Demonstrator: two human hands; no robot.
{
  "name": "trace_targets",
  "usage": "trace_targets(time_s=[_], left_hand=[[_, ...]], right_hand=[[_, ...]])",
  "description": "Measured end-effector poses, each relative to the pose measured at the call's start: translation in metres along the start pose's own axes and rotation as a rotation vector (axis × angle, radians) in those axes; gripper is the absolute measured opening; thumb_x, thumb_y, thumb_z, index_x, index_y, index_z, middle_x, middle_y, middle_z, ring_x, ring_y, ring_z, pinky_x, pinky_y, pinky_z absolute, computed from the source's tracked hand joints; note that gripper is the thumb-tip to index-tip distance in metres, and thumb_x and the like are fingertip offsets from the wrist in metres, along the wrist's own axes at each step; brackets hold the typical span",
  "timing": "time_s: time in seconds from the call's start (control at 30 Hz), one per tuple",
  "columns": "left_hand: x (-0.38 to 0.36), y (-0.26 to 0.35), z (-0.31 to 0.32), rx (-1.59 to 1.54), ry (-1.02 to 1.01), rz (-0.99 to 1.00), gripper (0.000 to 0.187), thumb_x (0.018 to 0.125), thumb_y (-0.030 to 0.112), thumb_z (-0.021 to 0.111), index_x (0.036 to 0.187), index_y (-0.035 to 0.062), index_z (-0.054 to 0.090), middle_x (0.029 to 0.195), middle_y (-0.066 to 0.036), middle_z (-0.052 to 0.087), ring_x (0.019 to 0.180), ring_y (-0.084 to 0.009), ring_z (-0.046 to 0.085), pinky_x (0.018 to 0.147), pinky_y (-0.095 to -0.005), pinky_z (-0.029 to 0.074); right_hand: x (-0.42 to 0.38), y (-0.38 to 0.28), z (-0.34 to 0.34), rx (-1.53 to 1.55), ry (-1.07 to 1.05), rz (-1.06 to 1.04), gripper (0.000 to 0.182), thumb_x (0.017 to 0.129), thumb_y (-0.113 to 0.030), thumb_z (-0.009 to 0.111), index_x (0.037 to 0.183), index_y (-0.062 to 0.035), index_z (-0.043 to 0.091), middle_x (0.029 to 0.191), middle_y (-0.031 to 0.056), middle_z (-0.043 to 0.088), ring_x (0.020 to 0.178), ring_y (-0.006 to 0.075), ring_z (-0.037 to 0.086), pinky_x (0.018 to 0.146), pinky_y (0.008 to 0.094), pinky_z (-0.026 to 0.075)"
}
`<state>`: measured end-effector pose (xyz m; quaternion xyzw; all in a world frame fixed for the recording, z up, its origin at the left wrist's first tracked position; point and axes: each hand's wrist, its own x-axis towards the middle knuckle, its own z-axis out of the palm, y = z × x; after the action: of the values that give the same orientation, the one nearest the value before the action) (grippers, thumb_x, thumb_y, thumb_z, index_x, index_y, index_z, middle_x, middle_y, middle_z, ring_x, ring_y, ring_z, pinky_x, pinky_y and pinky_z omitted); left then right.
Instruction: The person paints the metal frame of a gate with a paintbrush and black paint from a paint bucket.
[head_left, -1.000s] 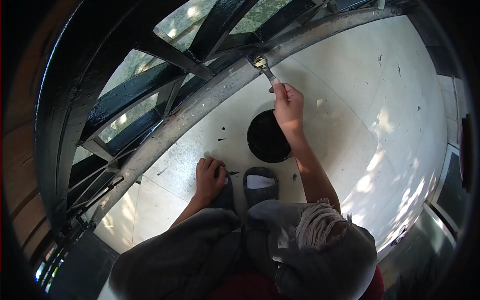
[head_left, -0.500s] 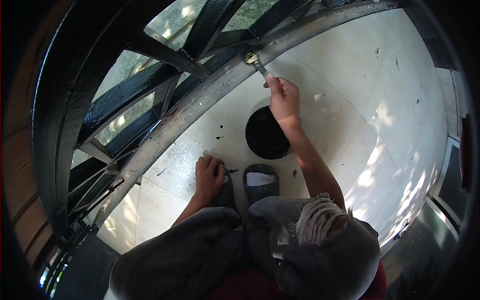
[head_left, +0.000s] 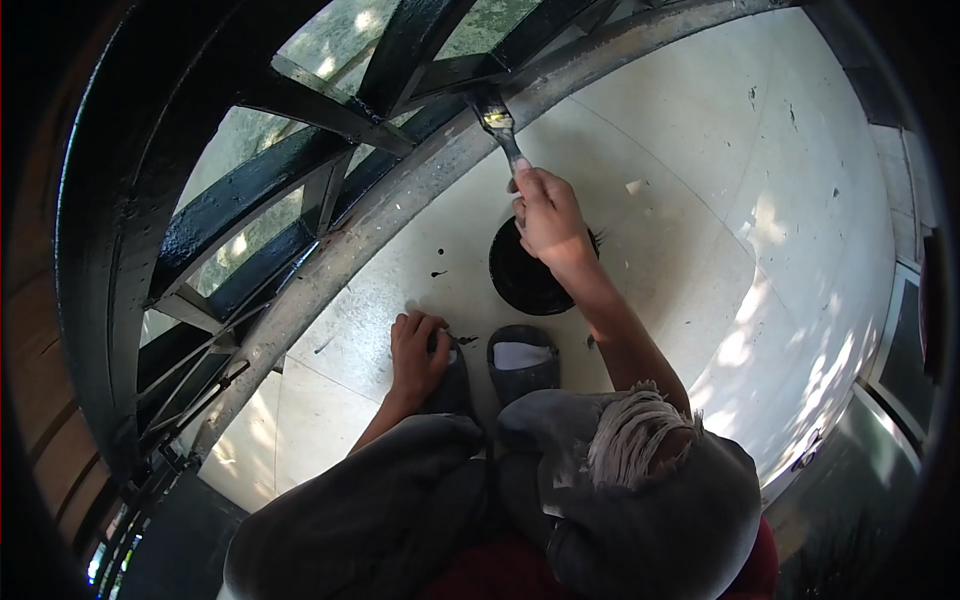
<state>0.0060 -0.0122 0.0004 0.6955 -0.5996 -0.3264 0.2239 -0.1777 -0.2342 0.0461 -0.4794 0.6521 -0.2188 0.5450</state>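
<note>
My right hand [head_left: 550,218] is closed round the handle of a paintbrush [head_left: 504,134]. The brush's dark bristles meet the lower bar of the black metal grille [head_left: 240,187], just above the grey rail [head_left: 400,190]. Below that hand, partly covered by it, a round black container [head_left: 525,275] sits on the pale floor. My left hand [head_left: 418,352] rests by the left slipper, fingers bent; whether it holds anything is hidden.
Two dark slippers [head_left: 524,370] are on my feet. Black spots [head_left: 439,273] and small chips [head_left: 635,187] lie on the tiled floor [head_left: 680,240]. A dark-framed panel [head_left: 850,490] stands at the lower right.
My right hand has moved slightly down and left, and the brush now stands more upright against the grille. My left hand has stayed where it was.
</note>
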Motion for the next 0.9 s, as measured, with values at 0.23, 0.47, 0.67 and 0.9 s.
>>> trace_targets(time_s=[0.23,0.47,0.67,0.9], left_hand=[[0.001,-0.003,-0.001,0.002,-0.025,0.015,0.011,0.084,0.005,0.064,0.094,0.0059,0.067,0.093,-0.009,0.06,0.09,-0.0312,0.053,0.083,-0.0431,0.042],[-0.001,-0.002,0.002,0.009,-0.017,0.002,0.011,0.084,0.005,0.064,0.094,0.0059,0.067,0.094,-0.009,0.059,0.091,-0.0312,0.053,0.084,-0.0436,0.042],[-0.002,-0.002,0.004,0.007,-0.017,0.002,0.011,0.084,0.006,0.064,0.094,0.0062,0.067,0.095,-0.009,0.059,0.091,-0.0314,0.053,0.084,-0.0439,0.041],[0.0,-0.001,0.001,0.021,-0.014,0.023,0.011,0.084,0.005,0.064,0.094,0.0065,0.067,0.095,-0.009,0.06,0.091,-0.0316,0.052,0.083,-0.0441,0.042]], right_hand=[[-0.01,-0.007,0.012,-0.079,0.139,-0.046,0.05,0.107,-0.036,0.042,0.088,0.0058,0.063,0.084,0.0284,0.067,0.084,0.0474,0.065,0.079,0.0503,0.049],[0.016,0.012,0.001,-0.03,0.134,-0.101,0.051,0.106,-0.038,0.046,0.086,0.0055,0.063,0.075,0.025,0.064,0.076,0.0427,0.063,0.073,0.0456,0.049],[0.007,0.005,0.006,0.08,0.0,-0.12,0.053,0.105,-0.039,0.048,0.082,0.0061,0.065,0.068,0.0215,0.061,0.065,0.0373,0.06,0.066,0.0418,0.048],[-0.014,0.012,0.015,0.199,0.063,-0.002,0.053,0.106,-0.037,0.046,0.083,0.0074,0.064,0.064,0.0192,0.059,0.06,0.0342,0.058,0.064,0.0427,0.046]])
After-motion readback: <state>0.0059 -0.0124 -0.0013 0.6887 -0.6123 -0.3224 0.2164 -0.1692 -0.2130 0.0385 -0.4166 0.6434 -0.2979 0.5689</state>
